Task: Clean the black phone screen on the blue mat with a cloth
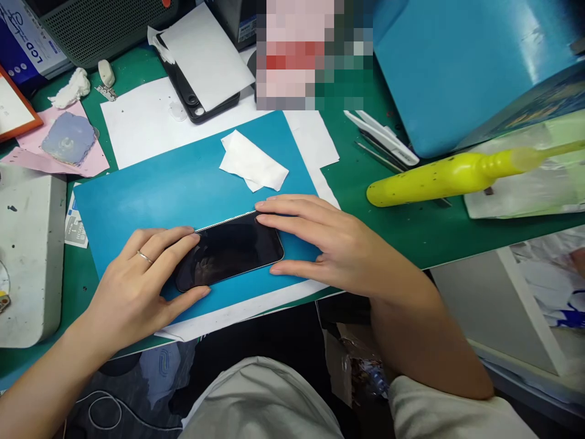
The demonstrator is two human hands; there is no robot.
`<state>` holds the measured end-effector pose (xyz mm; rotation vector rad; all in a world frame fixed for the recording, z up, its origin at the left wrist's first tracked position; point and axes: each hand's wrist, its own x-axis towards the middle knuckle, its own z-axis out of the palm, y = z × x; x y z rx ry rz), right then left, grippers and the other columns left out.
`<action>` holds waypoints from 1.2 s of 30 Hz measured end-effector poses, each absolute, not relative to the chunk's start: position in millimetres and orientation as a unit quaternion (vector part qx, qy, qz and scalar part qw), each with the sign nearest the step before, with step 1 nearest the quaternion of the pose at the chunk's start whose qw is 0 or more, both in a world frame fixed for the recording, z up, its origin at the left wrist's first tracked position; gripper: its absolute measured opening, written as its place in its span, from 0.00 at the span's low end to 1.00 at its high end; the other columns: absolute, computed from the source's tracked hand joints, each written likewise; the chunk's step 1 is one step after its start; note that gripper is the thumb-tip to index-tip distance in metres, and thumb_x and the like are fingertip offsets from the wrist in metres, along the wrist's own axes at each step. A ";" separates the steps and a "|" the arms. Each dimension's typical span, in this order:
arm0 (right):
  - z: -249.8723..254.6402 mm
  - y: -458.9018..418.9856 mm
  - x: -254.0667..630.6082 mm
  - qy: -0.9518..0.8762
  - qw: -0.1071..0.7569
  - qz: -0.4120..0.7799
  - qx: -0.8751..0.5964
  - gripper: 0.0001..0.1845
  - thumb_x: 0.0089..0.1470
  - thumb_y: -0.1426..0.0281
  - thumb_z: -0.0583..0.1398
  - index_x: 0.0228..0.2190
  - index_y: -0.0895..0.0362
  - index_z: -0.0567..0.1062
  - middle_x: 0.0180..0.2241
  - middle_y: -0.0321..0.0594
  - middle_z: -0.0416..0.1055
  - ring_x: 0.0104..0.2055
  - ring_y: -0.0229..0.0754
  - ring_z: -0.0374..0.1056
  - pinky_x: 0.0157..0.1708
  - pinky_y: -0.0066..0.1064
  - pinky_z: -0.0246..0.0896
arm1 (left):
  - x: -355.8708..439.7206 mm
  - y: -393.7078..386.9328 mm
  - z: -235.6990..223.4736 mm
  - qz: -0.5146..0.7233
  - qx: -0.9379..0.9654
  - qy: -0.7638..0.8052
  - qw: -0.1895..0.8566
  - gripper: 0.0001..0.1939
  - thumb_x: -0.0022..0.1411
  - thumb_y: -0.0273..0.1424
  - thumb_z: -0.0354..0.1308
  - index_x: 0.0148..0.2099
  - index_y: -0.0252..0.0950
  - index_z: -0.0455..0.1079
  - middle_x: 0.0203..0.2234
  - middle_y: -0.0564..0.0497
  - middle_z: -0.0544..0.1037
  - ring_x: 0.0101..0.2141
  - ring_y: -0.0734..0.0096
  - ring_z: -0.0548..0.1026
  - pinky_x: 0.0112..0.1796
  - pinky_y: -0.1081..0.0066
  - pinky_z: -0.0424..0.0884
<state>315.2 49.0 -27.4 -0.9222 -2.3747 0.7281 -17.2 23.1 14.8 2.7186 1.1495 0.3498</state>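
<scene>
A smartphone with a dark screen lies face up on a blue mat, slightly tilted in view. Around its left end, my left hand, with a ring on one finger, has its fingertips at the far edge and its thumb along the near edge. My right hand spans the right end, fingertips at the far edge and thumb beside the near corner. Beyond the phone, a crumpled white wipe rests on the same mat.
A yellow bottle lies on the right, near tweezers-like tools and a large blue object. At the back are a black phone-shaped case under white paper. A pale box-like device stands left.
</scene>
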 end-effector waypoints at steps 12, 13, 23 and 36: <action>-25.0 47.0 313.5 -0.865 0.240 0.273 -0.345 0.33 0.69 0.64 0.67 0.71 0.52 0.69 0.67 0.53 0.75 0.71 0.59 0.70 0.69 0.55 0.70 | -16.4 23.6 14.4 0.116 0.914 0.380 0.087 0.33 0.71 0.40 0.69 0.70 0.34 0.64 0.60 0.35 0.80 0.53 0.49 0.81 0.53 0.54 0.79; -25.2 47.0 313.3 -0.865 0.241 0.273 -0.344 0.33 0.69 0.64 0.67 0.70 0.53 0.69 0.67 0.53 0.75 0.71 0.59 0.70 0.69 0.55 0.70 | -16.2 23.3 14.4 0.114 0.913 0.382 0.089 0.33 0.71 0.40 0.69 0.70 0.34 0.63 0.60 0.35 0.80 0.53 0.49 0.80 0.53 0.54 0.79; -26.1 45.6 314.0 -0.863 0.236 0.271 -0.355 0.34 0.68 0.61 0.67 0.71 0.47 0.69 0.67 0.48 0.75 0.69 0.61 0.72 0.68 0.56 0.71 | -15.5 20.4 15.5 0.109 0.902 0.402 0.114 0.37 0.72 0.39 0.68 0.75 0.39 0.57 0.61 0.38 0.81 0.56 0.49 0.81 0.55 0.53 0.78; -25.5 46.3 313.5 -0.870 0.229 0.261 -0.351 0.31 0.69 0.61 0.66 0.69 0.50 0.70 0.67 0.51 0.75 0.69 0.60 0.71 0.67 0.55 0.72 | -16.8 20.9 15.9 0.115 0.901 0.398 0.129 0.36 0.71 0.37 0.68 0.74 0.36 0.59 0.60 0.37 0.80 0.55 0.49 0.79 0.55 0.53 0.77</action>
